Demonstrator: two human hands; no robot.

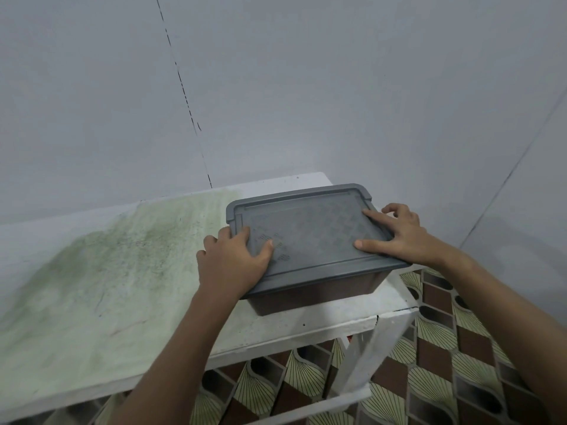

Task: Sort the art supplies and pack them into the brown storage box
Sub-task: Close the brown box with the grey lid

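The brown storage box (310,294) stands on the right end of a white table (92,302), closed by a grey patterned lid (310,234). My left hand (230,262) lies on the lid's near left corner, thumb and forefinger flat on top, other fingers over the left edge. My right hand (399,234) rests on the lid's right side, thumb and forefinger stretched flat on the lid, remaining fingers bent past the right edge. No art supplies are visible; the box's inside is hidden.
The tabletop carries a broad green stain on its left and middle. A pale wall rises right behind the table. Patterned brown and cream floor tiles (445,348) show to the right and under the white table leg (368,357).
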